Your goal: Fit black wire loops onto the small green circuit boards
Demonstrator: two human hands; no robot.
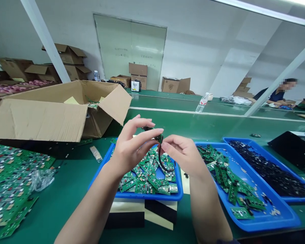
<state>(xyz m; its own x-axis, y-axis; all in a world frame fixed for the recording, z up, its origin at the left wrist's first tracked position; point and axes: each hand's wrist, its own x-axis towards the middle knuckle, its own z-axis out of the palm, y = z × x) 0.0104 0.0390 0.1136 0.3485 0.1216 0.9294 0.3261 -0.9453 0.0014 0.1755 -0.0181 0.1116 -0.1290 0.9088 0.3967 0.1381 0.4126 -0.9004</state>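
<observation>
Pinching a small board with the left grip, and closed narrow on a black cord with the right grip (hard to tell whether touching the board as well). Held up together above the middle tray, with the cord curling down in front of the loose boards heaped there. Probably busy with close two-handed work where cord meets board, judging by fingertips so near one another. Seems to call next for a steady pinch on the left, a light touch on the right, and no tug on the cord.

Spread over the green desk, left of the middle tray: large circuit panels, a crumpled clear bag and, farther back, an open carton with boards showing inside. Right of the middle tray: a second tray with more boards and pale bits, then a third tray full of small black parts (too fine and tangled to tell apart). Just before the near rim of the middle tray: black and cream strips.

Seen well beyond the middle tray: a water bottle, cardboard boxes and a pale door in a white wall. Far to its right and back: a co-worker in dark clothing, partly hidden by a slanting post.
</observation>
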